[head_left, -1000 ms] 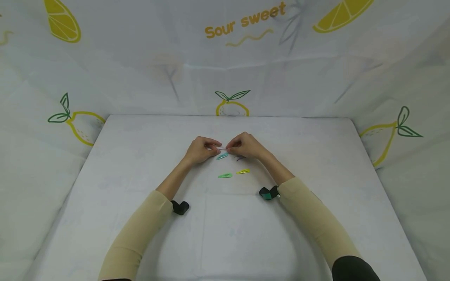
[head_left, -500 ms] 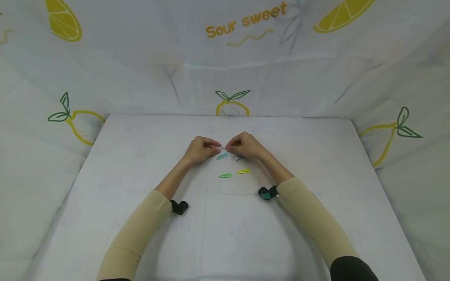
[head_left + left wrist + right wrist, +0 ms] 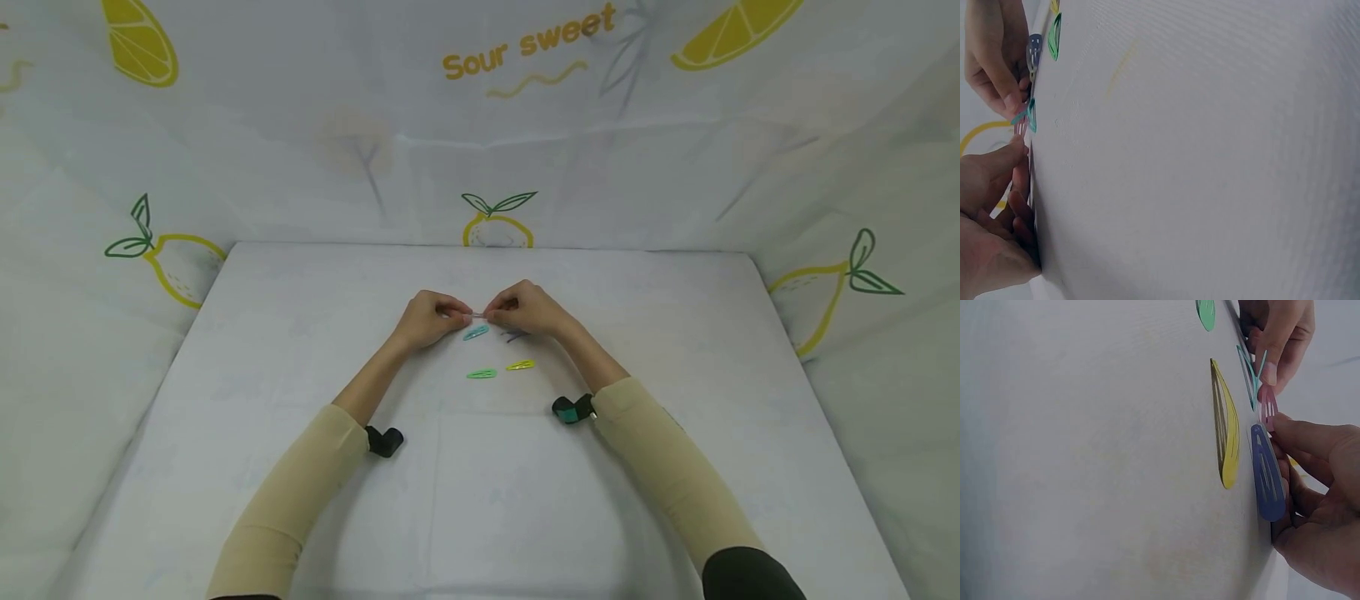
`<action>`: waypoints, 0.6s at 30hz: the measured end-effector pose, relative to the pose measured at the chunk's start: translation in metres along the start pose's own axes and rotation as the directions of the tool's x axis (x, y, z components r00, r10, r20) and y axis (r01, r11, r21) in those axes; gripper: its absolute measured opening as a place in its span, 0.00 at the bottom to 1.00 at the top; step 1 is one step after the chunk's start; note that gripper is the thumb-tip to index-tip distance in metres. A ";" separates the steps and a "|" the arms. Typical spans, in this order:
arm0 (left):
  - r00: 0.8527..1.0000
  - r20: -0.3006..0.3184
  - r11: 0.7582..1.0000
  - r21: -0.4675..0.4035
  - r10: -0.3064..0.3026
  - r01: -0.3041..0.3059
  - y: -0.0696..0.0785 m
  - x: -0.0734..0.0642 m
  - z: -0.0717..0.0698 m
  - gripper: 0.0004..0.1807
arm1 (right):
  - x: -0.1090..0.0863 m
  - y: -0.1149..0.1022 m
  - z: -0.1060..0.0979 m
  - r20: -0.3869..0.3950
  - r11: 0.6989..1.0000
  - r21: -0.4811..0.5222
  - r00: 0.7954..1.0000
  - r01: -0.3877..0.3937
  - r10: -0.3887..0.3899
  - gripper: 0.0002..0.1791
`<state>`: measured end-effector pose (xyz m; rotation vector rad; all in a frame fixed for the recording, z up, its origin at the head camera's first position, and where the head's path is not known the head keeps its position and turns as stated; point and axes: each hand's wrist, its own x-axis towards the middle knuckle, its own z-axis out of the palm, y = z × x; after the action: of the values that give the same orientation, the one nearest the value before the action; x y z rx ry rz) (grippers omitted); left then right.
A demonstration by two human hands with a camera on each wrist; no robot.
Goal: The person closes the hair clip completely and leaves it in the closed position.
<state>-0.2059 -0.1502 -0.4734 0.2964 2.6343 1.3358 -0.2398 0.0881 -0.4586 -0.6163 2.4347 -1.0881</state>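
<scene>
A pink snap hair clip (image 3: 477,316) spans the small gap between both hands' fingertips, just above the table. My left hand (image 3: 433,320) pinches one end between thumb and fingers. The other end is pinched by my right hand (image 3: 527,308). The right wrist view shows slots in the pink clip (image 3: 1269,407); its ends are hidden by fingers. A teal hair clip (image 3: 476,332) lies in front of the fingertips, its parts spread open. Beside the right hand is a dark blue hair clip (image 3: 1268,478), partly covered in the head view.
Nearer the body, a green hair clip (image 3: 482,374) and a yellow hair clip (image 3: 520,365) lie on the white tabletop (image 3: 480,492). Black wrist devices (image 3: 385,442) sit at both sleeve cuffs. A lemon-printed white cloth (image 3: 300,167) surrounds the table.
Both hands stay nearly still, pinching the pink hair clip. Its strips appeared slightly apart half a second ago and look closer together now. The other clips have not moved.
</scene>
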 end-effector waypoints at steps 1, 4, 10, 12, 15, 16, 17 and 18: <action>1.000 0.000 1.000 0.005 0.001 -0.001 0.000 0.000 0.000 0.10 | 0.000 0.000 0.000 0.001 1.000 0.002 1.000 0.001 -0.001 0.11; 1.000 0.000 1.000 0.009 -0.004 0.004 -0.001 0.001 0.000 0.11 | 0.000 0.000 -0.001 0.004 1.000 0.007 1.000 0.006 -0.006 0.11; 1.000 0.002 1.000 0.009 -0.017 0.017 -0.001 0.001 0.000 0.11 | 0.001 0.001 -0.003 0.004 1.000 0.005 1.000 0.018 -0.018 0.11; 1.000 0.003 1.000 0.010 -0.021 0.021 -0.001 0.001 0.000 0.11 | 0.001 0.001 -0.002 0.002 1.000 0.008 1.000 0.017 -0.017 0.12; 1.000 0.003 1.000 0.007 -0.026 0.026 -0.001 0.002 0.001 0.11 | 0.000 0.000 -0.002 0.000 1.000 0.010 1.000 0.013 -0.013 0.12; 1.000 0.004 1.000 0.007 -0.029 0.029 -0.001 0.001 0.001 0.11 | 0.000 -0.001 -0.001 -0.001 1.000 0.011 1.000 0.010 -0.010 0.12; 1.000 0.004 1.000 0.005 -0.031 0.031 0.000 0.001 0.001 0.11 | 0.000 -0.001 -0.001 -0.002 1.000 0.011 1.000 0.008 -0.008 0.12; 1.000 0.004 1.000 0.003 -0.031 0.031 0.000 0.001 0.001 0.10 | 0.000 -0.001 0.000 -0.004 1.000 0.011 1.000 0.003 -0.003 0.12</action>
<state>-0.2065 -0.1494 -0.4741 0.2576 2.6274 1.3202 -0.2394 0.0879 -0.4575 -0.6151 2.4307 -1.1042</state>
